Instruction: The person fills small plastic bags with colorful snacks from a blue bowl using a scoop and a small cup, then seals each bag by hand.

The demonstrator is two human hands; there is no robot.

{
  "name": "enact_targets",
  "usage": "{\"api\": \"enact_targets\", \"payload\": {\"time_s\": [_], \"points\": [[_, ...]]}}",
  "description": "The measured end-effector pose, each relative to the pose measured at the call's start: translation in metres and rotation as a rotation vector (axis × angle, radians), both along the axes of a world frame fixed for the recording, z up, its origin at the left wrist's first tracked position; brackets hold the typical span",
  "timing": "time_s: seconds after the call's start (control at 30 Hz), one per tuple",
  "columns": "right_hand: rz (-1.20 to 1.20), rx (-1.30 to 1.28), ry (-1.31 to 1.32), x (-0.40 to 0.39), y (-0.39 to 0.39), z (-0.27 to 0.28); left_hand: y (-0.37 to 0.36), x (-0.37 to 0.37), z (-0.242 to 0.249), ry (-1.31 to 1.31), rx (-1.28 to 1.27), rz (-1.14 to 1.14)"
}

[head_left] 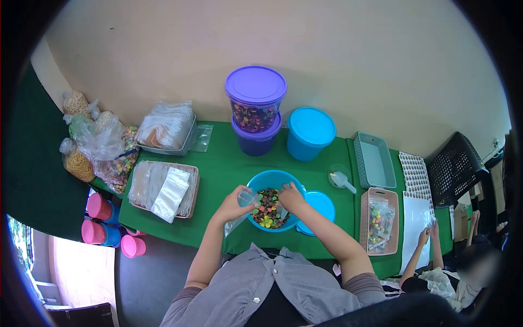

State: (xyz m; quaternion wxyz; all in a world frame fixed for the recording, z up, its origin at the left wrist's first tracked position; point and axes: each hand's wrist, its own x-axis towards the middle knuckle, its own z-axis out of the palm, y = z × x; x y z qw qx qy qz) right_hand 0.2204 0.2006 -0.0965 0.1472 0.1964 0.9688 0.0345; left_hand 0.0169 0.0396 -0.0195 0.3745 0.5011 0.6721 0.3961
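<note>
A blue bowl (295,184) in front of me holds small pieces of brown, green, yellow and pink (268,208). My left hand (235,205) is closed at its left rim, gripping a clear plastic bag (236,223) that hangs below the fingers. A clear, rounded cup-like piece (248,197) also shows at these fingers; its lower part is hidden. Over the bowl's right side, my right hand (294,198) has its fingers closed on something pale and see-through, too small to name. A blue lid (320,211) lies right of the bowl, partly beneath my forearm.
Purple-lidded tubs (256,85) are stacked behind the bowl, beside a blue tub (311,128). Baskets of clear bags (173,188) stand left. A white scoop (343,181) rests in a clear cup. Farther right are a basket of filled bags (379,220) and another person's hands (427,234).
</note>
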Motion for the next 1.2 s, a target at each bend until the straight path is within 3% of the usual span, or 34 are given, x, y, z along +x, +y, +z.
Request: {"api": "enact_targets", "payload": {"time_s": [0.1, 0.33, 0.43, 0.5, 0.63, 0.7, 0.73, 0.8, 0.83, 0.9, 0.93, 1.0, 1.03, 1.1, 1.2], "points": [[-0.063, -0.049, -0.111, -0.005, -0.006, 0.023, 0.003, -0.004, -0.007, 0.026, -0.033, -0.004], [-0.09, -0.193, -0.027, 0.02, -0.022, 0.047, -0.001, 0.01, 0.012, 0.067, -0.057, -0.008], [-0.145, -0.104, 0.129, 0.025, -0.038, 0.059, -0.004, 0.019, 0.037, 0.11, 0.004, -0.073], [-0.055, 0.089, 0.32, 0.023, -0.04, 0.063, -0.005, 0.027, 0.052, 0.116, 0.086, -0.146], [0.058, 0.208, 0.415, 0.024, -0.026, 0.046, -0.004, 0.038, 0.063, 0.134, 0.089, -0.248], [-0.052, 0.046, 0.24, 0.031, -0.023, 0.017, -0.002, 0.039, 0.058, 0.155, 0.086, -0.234], [-0.052, 0.046, 0.242, 0.037, -0.022, 0.002, -0.001, 0.038, 0.054, 0.157, 0.085, -0.234], [-0.155, -0.309, 0.199, 0.047, -0.026, -0.015, -0.001, 0.037, 0.048, 0.086, 0.079, -0.221], [-0.154, -0.313, 0.197, 0.048, -0.029, -0.018, -0.002, 0.036, 0.046, 0.085, 0.075, -0.22], [-0.173, -0.763, 0.262, 0.046, -0.038, -0.02, -0.003, 0.035, 0.045, 0.085, 0.069, -0.197], [-0.176, -0.764, 0.263, 0.042, -0.045, -0.015, -0.003, 0.035, 0.041, 0.084, 0.067, -0.2], [-0.363, -1.078, 0.382, 0.031, -0.057, -0.009, -0.003, 0.035, 0.037, 0.057, 0.102, -0.214], [-0.36, -1.077, 0.383, 0.027, -0.057, -0.01, -0.002, 0.035, 0.039, 0.059, 0.104, -0.212], [-0.684, -1.366, 0.439, 0.022, -0.06, -0.013, -0.006, 0.033, 0.044, 0.065, 0.08, -0.209], [-0.78, -1.513, 0.639, 0.022, -0.054, -0.01, -0.007, 0.025, 0.036, 0.024, 0.131, -0.18]]}}
